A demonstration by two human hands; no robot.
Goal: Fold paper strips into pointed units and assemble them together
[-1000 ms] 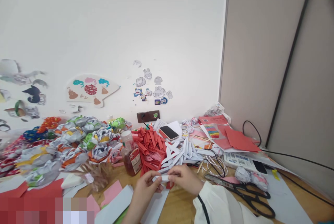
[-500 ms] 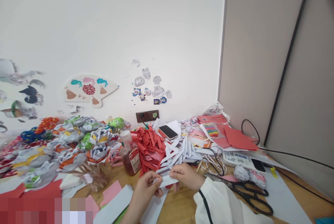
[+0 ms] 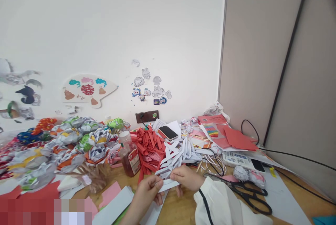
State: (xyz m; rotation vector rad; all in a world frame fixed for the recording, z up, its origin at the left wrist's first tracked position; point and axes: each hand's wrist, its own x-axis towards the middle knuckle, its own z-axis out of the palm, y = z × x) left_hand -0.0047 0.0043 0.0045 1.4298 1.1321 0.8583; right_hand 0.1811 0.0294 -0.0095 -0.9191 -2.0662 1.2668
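Between my two hands is a small folded strip of white paper [image 3: 168, 185], held just above the wooden table. My left hand [image 3: 150, 190] pinches its left end between thumb and fingers. At its right end, my right hand [image 3: 187, 178] grips the paper with thumb and forefinger, other fingers curled below. Right behind the hands lies a heap of folded white paper strips [image 3: 183, 153]. Left of that heap is a pile of folded red paper strips [image 3: 150, 146]. Sheets of white paper [image 3: 117, 205] lie beside my left forearm.
A bottle of reddish liquid [image 3: 130, 160] stands left of the red pile. Paper flowers [image 3: 98, 141] crowd the left side. A phone [image 3: 168, 132] lies behind the strips. Black scissors [image 3: 252, 193] rest by my right sleeve, near crumpled paper balls [image 3: 240, 173] and a cable [image 3: 301, 156].
Both hands stay on the white strip, which is now tilted slightly more. The whole view has shifted a little; nothing was let go or picked up.
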